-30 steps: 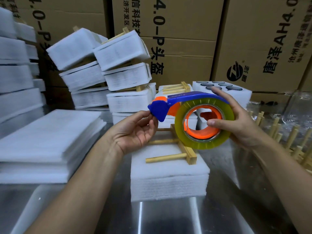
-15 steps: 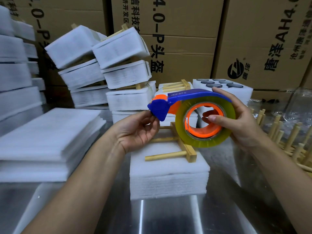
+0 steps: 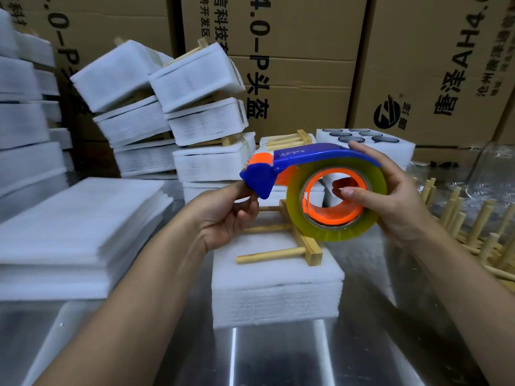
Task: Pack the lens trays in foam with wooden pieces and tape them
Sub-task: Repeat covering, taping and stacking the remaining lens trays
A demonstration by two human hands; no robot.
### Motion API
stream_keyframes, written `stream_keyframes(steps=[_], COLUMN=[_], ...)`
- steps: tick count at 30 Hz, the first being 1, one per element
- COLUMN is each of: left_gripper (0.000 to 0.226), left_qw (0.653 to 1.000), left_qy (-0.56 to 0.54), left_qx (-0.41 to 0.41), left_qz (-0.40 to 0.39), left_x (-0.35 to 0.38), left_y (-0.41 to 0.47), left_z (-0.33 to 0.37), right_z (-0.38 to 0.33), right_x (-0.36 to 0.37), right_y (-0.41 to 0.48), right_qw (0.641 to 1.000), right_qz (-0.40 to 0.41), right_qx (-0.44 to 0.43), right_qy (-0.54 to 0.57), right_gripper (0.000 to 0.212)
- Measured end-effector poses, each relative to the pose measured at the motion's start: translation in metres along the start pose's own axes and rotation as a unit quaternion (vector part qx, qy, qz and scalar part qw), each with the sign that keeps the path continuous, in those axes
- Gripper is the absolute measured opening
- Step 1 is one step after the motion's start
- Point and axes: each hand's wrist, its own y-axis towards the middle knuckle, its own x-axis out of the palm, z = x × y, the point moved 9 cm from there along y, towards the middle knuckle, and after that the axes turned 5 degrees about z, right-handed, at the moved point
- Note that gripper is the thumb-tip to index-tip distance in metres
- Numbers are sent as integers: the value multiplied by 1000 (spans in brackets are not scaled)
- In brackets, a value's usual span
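Observation:
My right hand [image 3: 395, 201] grips a blue and orange tape dispenser [image 3: 312, 174] with a yellowish roll of clear tape [image 3: 337, 232], thumb inside the orange core. My left hand [image 3: 225, 215] has its fingers curled at the dispenser's blue cutter end, pinching there; the tape end itself is too small to see. Below both hands a white foam stack [image 3: 276, 285] lies on the metal table, with a wooden comb-shaped piece [image 3: 281, 252] on top. A foam lens tray [image 3: 370, 143] with dark round lenses sits behind the dispenser.
A pile of flat foam sheets [image 3: 75, 227] lies at the left. Packed foam bundles [image 3: 195, 112] are stacked at the back in front of cardboard boxes [image 3: 301, 51]. Several loose wooden pieces [image 3: 471, 227] lie at the right. The metal table [image 3: 278, 358] reflects light near me.
Both hands and the dispenser have stayed almost in place; the dispenser shifted very slightly down and to the right, and my left fingers closed a little at the cutter end.

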Motion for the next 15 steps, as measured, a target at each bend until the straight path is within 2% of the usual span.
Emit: stream_keyframes(steps=[9, 15], left_gripper=[21, 27], left_qw=[993, 973], left_qy=[63, 128], left_qx=[77, 145], left_qz=[69, 127], left_x=[-6, -12], left_y=[-5, -7], left_z=[10, 22], right_z=[-1, -3], right_x=[0, 0], right_y=[0, -1], right_qw=[1000, 1000], right_qz=[1, 2], right_qx=[3, 1], right_qy=[4, 4], right_gripper=[59, 60])
